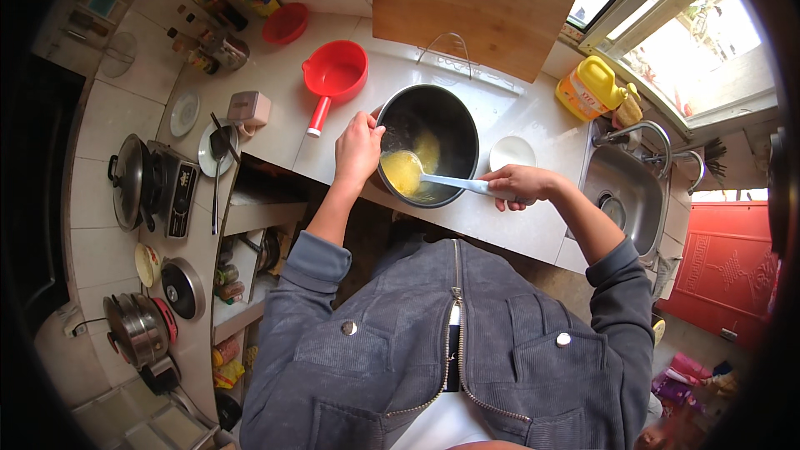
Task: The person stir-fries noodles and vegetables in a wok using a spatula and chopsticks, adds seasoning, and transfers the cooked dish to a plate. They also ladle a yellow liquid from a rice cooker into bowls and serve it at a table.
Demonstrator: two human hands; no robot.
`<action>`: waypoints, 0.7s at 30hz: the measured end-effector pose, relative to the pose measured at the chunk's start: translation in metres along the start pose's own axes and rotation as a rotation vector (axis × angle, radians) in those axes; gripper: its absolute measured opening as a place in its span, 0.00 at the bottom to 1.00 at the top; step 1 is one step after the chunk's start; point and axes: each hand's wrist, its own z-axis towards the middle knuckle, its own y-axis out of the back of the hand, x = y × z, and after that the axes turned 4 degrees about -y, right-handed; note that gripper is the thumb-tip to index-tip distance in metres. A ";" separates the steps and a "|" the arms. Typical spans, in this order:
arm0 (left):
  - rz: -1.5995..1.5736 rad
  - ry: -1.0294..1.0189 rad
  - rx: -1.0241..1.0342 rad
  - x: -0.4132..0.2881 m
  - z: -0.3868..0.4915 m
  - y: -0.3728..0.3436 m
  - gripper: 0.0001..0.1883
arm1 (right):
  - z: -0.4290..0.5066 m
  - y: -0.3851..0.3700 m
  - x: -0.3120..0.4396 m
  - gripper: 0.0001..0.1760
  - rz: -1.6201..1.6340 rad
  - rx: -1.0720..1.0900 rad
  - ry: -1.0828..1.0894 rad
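A deep dark pot (459, 119) stands at the counter's front edge, tilted towards me. My left hand (359, 149) grips its left rim. With my right hand (519, 186) I hold a pale blue ladle (453, 182) by its handle; the ladle's bowl is inside the pot and full of a yellow, grainy food (401, 172). More yellow food lies on the pot's bottom. A small white bowl (512, 153) sits just beyond my right hand. Left of the pot is a red plastic dipper (335, 72) with its handle towards me.
A wooden cutting board (465, 9) leans at the back. To the right are a yellow jug (587, 87) and a steel sink (631, 184) with a tap. A plate with a black ladle (220, 140), a lidded wok (130, 181) on a stove and a steel steamer (134, 328) stand left.
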 end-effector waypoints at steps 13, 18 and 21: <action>-0.368 0.246 0.070 0.068 -0.010 -0.014 0.08 | -0.032 -0.020 0.001 0.24 0.111 -0.032 0.051; -0.635 0.342 0.066 0.058 -0.014 -0.013 0.08 | -0.049 -0.016 -0.008 0.24 0.182 -0.081 0.075; -0.671 0.341 0.056 0.060 -0.015 -0.017 0.08 | -0.060 -0.014 -0.015 0.24 0.217 -0.118 0.093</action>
